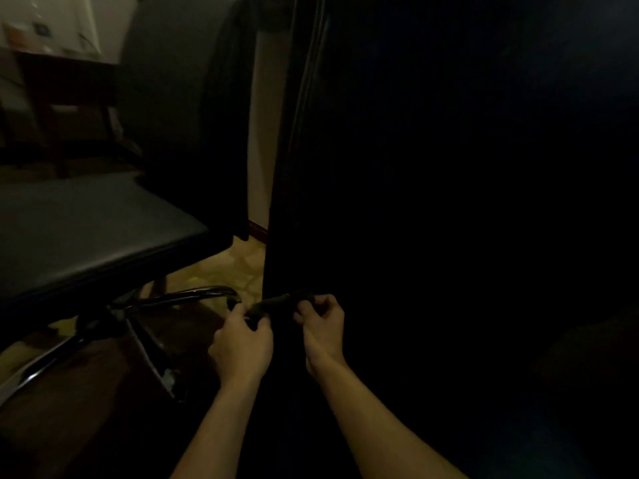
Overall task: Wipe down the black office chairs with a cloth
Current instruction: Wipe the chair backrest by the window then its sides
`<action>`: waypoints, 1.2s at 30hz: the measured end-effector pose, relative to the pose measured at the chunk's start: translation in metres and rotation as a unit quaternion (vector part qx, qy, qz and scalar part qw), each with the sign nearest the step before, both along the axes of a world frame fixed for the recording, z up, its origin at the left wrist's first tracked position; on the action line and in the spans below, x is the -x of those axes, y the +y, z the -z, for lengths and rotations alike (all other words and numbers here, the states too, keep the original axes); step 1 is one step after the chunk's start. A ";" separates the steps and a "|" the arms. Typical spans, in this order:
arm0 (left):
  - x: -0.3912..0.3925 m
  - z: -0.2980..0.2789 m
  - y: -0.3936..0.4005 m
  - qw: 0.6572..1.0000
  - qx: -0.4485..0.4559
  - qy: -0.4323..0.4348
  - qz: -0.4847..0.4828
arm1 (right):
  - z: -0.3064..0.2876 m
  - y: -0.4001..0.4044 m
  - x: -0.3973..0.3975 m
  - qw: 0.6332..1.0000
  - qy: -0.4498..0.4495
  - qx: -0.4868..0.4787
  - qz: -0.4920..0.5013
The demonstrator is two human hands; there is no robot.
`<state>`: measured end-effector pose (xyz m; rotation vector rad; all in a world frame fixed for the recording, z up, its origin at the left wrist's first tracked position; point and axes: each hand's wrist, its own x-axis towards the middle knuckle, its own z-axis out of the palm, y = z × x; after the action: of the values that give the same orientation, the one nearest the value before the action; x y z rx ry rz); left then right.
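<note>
The room is very dim. A dark cloth point(280, 301) is stretched between my two hands low in the middle of the view. My left hand point(242, 344) pinches its left end and my right hand point(323, 328) grips its right end. The cloth lies against the lower edge of a tall black chair back point(432, 202) that fills the right half of the view. A second black office chair stands at the left, with its padded seat point(90, 233) and backrest point(179, 98) facing me.
The left chair's chrome star base point(145, 305) spreads over the floor just left of my hands. A dark wooden table or chair frame point(69, 98) stands at the back left. A pale wall with a dark skirting board point(257, 231) shows between the two chairs.
</note>
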<state>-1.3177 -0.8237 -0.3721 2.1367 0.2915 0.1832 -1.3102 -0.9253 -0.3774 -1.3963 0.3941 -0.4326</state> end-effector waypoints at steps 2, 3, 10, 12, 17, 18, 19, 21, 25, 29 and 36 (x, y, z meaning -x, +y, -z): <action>0.010 0.007 0.014 1.000 -0.012 -0.001 0.001 | 0.000 0.011 0.010 1.000 -0.017 0.007 -0.023; 0.016 0.009 0.020 1.000 -0.016 -0.001 -0.001 | 0.000 0.017 0.014 0.999 -0.022 0.013 -0.036; 0.063 -0.003 0.057 0.999 0.015 -0.025 -0.015 | -0.009 0.053 0.047 0.995 -0.027 0.053 -0.078; 0.071 -0.010 0.062 0.996 0.072 -0.059 -0.015 | -0.013 0.061 0.059 0.996 -0.046 0.040 -0.067; 0.082 -0.051 0.068 0.969 0.115 -0.209 -0.066 | -0.055 0.070 0.087 0.991 -0.110 0.062 -0.041; 0.083 -0.062 0.069 0.960 0.134 -0.237 -0.060 | -0.068 0.069 0.090 0.989 -0.122 0.066 -0.043; 0.083 -0.071 0.071 0.952 0.149 -0.261 -0.053 | -0.081 0.070 0.093 0.987 -0.136 0.067 -0.049; 0.083 -0.088 0.073 0.937 0.172 -0.302 -0.044 | -0.108 0.072 0.096 0.982 -0.164 0.066 -0.063; 0.087 -0.120 0.076 0.907 0.165 -0.383 -0.053 | -0.153 0.081 0.097 0.971 -0.210 0.106 -0.036; 0.083 -0.165 0.079 0.905 0.083 -0.414 -0.055 | -0.195 0.079 0.087 0.955 -0.217 0.196 0.040; 0.074 -0.185 0.070 0.924 0.062 -0.363 -0.099 | -0.210 0.082 0.084 0.932 -0.138 0.326 0.073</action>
<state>-1.3919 -0.7535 -0.1869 1.7669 0.0727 1.0164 -1.3942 -0.8435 -0.1670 -1.9205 0.1183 -0.9298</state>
